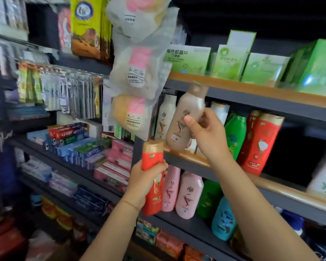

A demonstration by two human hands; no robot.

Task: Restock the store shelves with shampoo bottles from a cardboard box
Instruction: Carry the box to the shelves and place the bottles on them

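My right hand (pixel 208 134) grips a brown shampoo bottle (pixel 184 117) by its middle, tilted, just above the front edge of the middle wooden shelf (pixel 275 185). My left hand (pixel 145 180) holds a red shampoo bottle (pixel 152 187) with a gold cap upright, lower and left, in front of the shelf post. On the middle shelf stand a white bottle (pixel 165 115), a green bottle (pixel 234 132) and two red bottles (pixel 260 142). The cardboard box is not in view.
Pink, green and teal bottles (pixel 188 194) fill the shelf below. Green boxes (pixel 252 63) line the top shelf. Bagged sponges (pixel 139 72) hang just left of the brown bottle. Toothpaste boxes (pixel 79 142) fill the left shelves. A dark gap (pixel 294 157) lies right of the red bottles.
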